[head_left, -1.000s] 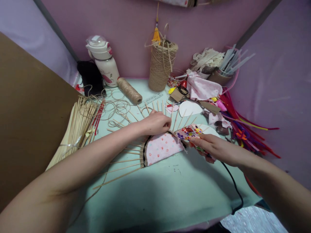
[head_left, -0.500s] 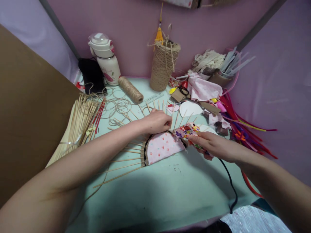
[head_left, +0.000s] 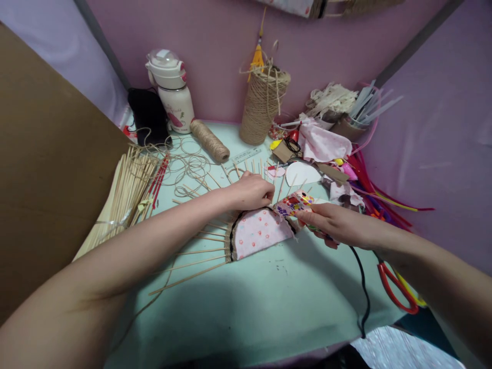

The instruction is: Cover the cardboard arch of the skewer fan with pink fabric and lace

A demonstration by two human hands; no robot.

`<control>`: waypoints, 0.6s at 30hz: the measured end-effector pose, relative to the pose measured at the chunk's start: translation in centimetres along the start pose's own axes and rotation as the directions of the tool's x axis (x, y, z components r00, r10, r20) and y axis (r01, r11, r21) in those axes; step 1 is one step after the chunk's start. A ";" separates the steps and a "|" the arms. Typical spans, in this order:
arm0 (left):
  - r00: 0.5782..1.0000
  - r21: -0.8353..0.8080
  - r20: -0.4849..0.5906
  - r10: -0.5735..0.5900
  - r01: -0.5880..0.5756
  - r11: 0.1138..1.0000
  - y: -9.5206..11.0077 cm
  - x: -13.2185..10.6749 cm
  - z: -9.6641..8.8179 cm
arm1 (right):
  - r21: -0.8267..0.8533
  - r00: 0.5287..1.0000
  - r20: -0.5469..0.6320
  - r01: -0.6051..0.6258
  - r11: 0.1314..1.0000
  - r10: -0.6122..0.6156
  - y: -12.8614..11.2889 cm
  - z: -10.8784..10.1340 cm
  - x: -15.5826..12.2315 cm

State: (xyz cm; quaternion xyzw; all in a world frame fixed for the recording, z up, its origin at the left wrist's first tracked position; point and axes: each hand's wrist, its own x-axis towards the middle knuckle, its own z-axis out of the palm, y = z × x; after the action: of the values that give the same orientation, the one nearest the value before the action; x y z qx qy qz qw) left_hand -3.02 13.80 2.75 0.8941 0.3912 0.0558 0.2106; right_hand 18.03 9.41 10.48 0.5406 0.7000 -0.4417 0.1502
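Observation:
A half-round piece [head_left: 261, 233] lies on the table, faced with pink flower-print cloth. Woven twine and a black band edge its curve, and thin wooden sticks [head_left: 203, 251] fan outward from it. My left hand [head_left: 253, 192] rests on the upper part of that rim, fingers curled and pinched together; whatever is between them is hidden. In my right hand [head_left: 334, 220] is a glue gun [head_left: 294, 203] covered with colourful flower patterns, its front end at the rim close to my left fingertips. A black cord [head_left: 364, 289] trails from it down the table.
Bundled wooden sticks [head_left: 123, 192] lie at left beside loose twine [head_left: 184, 166]. Behind stand a bottle [head_left: 175, 105], a twine spool [head_left: 210, 141] and a large twine cone [head_left: 263, 107]. At right are cloth scraps [head_left: 325, 141], pipe cleaners [head_left: 369, 179] and red-handled scissors [head_left: 395, 289] near the edge.
The view has shifted slightly, and more of the red scissors handle shows beside my right forearm. Both hands and the glue gun keep nearly the same place at the rim.

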 end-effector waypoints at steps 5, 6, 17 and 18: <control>1.000 0.012 -0.005 0.004 -0.004 1.000 0.1 -0.1 0.0 | -0.057 1.000 0.013 -0.027 0.998 0.028 -0.1 -0.2 0.6; 1.000 0.015 -0.005 0.004 -0.004 1.000 0.0 -0.1 0.0 | -0.060 0.999 0.015 -0.032 0.998 0.033 -0.1 -0.2 0.7; 1.000 0.009 0.016 -0.015 0.015 1.000 -0.2 -0.3 -0.2 | -0.126 0.999 0.032 -0.024 0.992 0.029 -0.7 -0.5 1.2; 1.000 0.005 0.022 -0.020 0.020 1.000 -0.2 -0.3 -0.2 | -0.133 0.999 0.033 -0.021 0.991 0.025 -0.8 -0.5 1.3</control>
State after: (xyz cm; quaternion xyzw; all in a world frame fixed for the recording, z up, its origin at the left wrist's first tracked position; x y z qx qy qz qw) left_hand -3.45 13.78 2.90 0.8913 0.3980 0.0430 0.2130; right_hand 17.03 10.58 10.26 0.5299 0.7188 -0.4017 0.2028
